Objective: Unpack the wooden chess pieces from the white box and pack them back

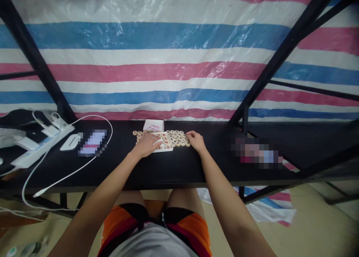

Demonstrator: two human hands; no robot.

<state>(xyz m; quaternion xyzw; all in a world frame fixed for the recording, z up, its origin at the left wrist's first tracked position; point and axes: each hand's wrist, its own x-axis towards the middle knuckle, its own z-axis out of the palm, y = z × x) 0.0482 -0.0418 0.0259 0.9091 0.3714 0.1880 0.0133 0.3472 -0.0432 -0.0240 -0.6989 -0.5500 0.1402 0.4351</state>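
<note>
A shallow white box (163,150) holds round Chinese chess pieces with red characters, laid in rows. My left hand (146,144) rests over the left part of this box, its fingers spread and stretched out across it. To the right of the box, a block of cream Chinese chess pieces (177,138) with dark characters lies on the black table. My right hand (195,140) is at the right edge of that block, fingers loosely bent and fingertips touching the outer pieces. A few red-marked pieces (135,133) lie left of the box, partly hidden by my left hand.
A white carton (153,125) stands behind the pieces on the black table (179,171). Leftward are a blurred phone (93,142), a white device (70,142), a power strip (42,146) and a looping white cable (63,179). A blurred item (259,152) lies right. Black posts flank the table.
</note>
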